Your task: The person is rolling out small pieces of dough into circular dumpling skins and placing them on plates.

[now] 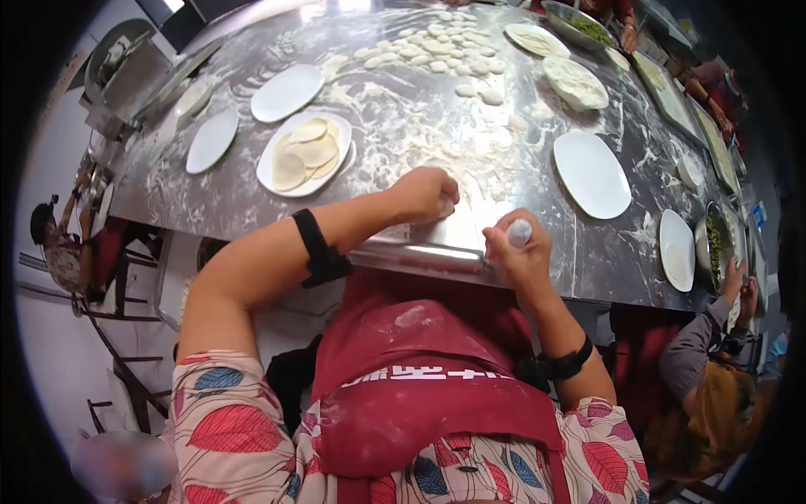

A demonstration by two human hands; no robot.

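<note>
My left hand point(426, 195) is closed, low over the floured steel table point(386, 189) near its front edge. Something small and pale shows at its fingertips, too hidden to name. To its right, my right hand point(522, 252) wraps around a rolling pin, whose pale rounded end point(520, 232) points up toward the camera. The two hands are apart. Left of my left hand, a white plate point(270, 176) holds several flat round dough wrappers point(315, 154). Many small dough pieces point(437, 46) lie in flour farther back.
White plates point(287, 92) point(211, 141) stand at the left, and another plate point(591, 175) at the right. A dough-filled plate point(575, 82) is behind it. Bowls of green filling point(588, 29) point(715, 248) and other people's hands point(735, 281) are at the right. A person point(63, 244) is at far left.
</note>
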